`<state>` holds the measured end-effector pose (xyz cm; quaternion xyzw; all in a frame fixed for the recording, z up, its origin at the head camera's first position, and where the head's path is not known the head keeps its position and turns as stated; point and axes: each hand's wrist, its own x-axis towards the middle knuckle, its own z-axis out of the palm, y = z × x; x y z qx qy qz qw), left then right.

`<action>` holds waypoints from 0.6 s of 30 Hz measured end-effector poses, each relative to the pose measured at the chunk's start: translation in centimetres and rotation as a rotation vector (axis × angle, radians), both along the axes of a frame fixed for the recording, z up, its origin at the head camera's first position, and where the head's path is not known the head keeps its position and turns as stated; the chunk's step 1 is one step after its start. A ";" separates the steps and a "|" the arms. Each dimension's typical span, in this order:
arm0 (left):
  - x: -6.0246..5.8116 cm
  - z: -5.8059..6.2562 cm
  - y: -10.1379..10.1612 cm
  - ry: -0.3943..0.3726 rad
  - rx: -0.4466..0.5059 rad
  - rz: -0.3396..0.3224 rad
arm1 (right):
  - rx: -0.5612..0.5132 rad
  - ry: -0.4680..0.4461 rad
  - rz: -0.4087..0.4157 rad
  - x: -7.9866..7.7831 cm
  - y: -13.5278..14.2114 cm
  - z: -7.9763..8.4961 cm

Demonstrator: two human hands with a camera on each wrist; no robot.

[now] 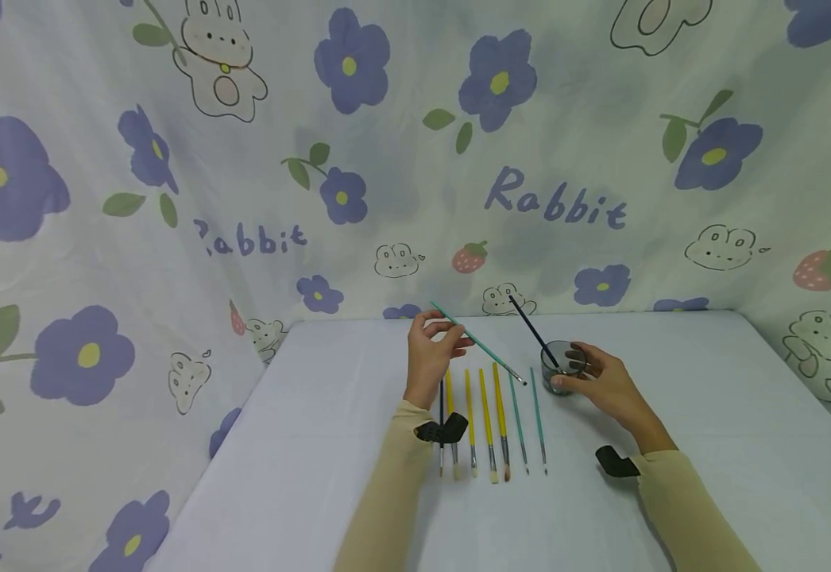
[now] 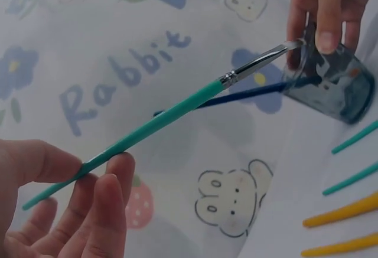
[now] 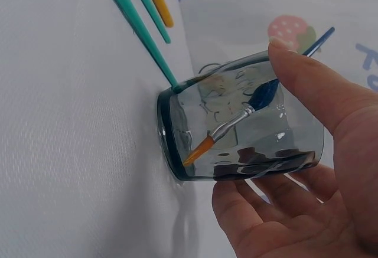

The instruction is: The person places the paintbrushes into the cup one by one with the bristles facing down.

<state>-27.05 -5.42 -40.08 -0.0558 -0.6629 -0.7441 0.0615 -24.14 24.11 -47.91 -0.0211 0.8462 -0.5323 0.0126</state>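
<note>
A teal paintbrush point(image 2: 159, 116) is pinched between the thumb and fingers of my left hand point(image 1: 433, 353), its metal ferrule and bristle end slanting down to the right toward the glass. My right hand point(image 1: 604, 385) grips a clear grey-blue drinking glass point(image 3: 236, 122) round its side, thumb on one side and fingers on the other. Inside the glass leans a dark blue paintbrush point(image 1: 530, 326), orange-brown bristles point(image 3: 199, 150) at the bottom and handle sticking out over the rim. In the head view, the teal brush's tip is beside the glass, apart from the rim.
On the white table point(image 1: 315, 445), several paintbrushes lie in a row between the arms, bristles toward me: a dark one point(image 1: 442, 429), several yellow ones point(image 1: 485, 405) and two teal ones point(image 1: 539, 417). A printed curtain point(image 1: 401, 159) hangs behind the table.
</note>
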 end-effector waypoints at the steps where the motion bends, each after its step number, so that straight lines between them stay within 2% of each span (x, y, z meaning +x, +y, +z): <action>1: -0.1 0.1 0.3 0.004 0.003 -0.002 | -0.001 -0.001 -0.001 0.0 0.0 0.0; 6: -0.8 0.6 1.8 0.024 0.004 -0.012 | 0.002 -0.005 0.007 0.1 0.0 0.2; 13: -1.3 0.7 3.4 0.036 -0.007 -0.006 | -0.004 -0.004 0.006 0.2 0.0 0.2; 18: -1.5 0.9 4.3 0.018 -0.022 0.002 | -0.004 -0.005 0.006 0.2 0.1 0.1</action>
